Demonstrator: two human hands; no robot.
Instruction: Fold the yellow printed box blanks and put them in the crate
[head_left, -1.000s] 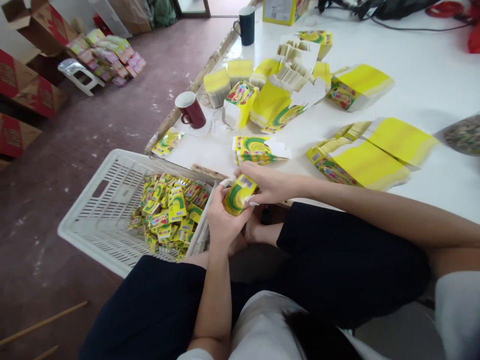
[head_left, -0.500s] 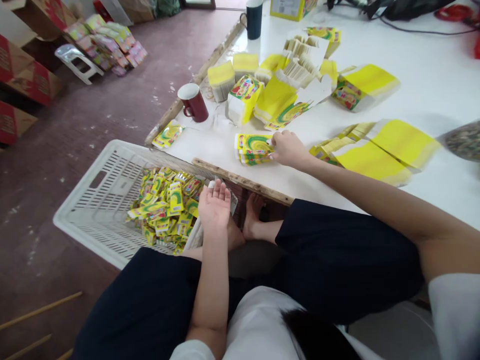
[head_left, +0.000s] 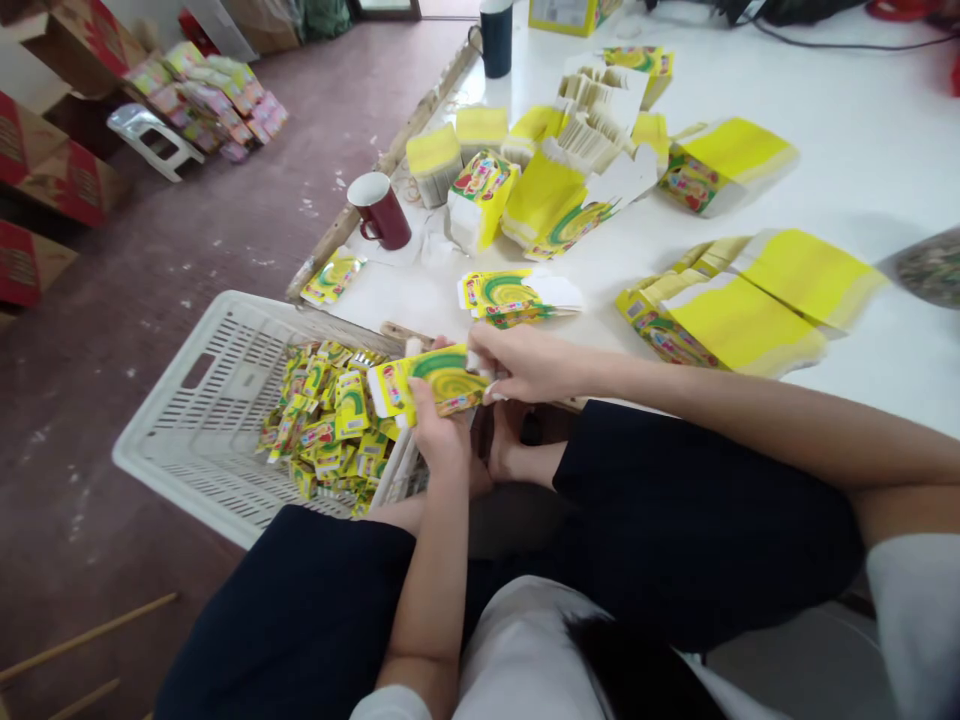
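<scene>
yellow carton blank held flat between both hands at the desk's near edge

yellow printed card, thin and light, is what both hands have hold of: a flat carton blank [head_left: 427,380] with a green swirl, held just off the near edge of the desk [head_left: 862,180], above the gap between that edge and the white crate [head_left: 202,400]. the left hand [head_left: 439,435] is closed on it from below, thumb on the printed face near the middle. the right hand [head_left: 525,365] pinches its right end between fingertips and thumb.

by the look of it the blank will weigh next to nothing and stay stiff only along its creases; it will likely bow or kink if squeezed mid-panel. the glossy print may slip under dry fingers. the safest hold seems to be at the ends and along the folded edges, as now, rather than on the loose flaps.

half a second ago the left hand lay open and empty, palm up, over the crate's corner, and the right hand was out on the desk, touching the small stack of blanks [head_left: 510,295]. now the right hand has come back to the near edge with one blank, the left has closed on it, and the stack sits a little fanned. a second ago both hands held a folded-up carton in the same spot. the crate's heap of finished cartons [head_left: 330,420] and the red mug [head_left: 382,210] look unchanged.
</scene>
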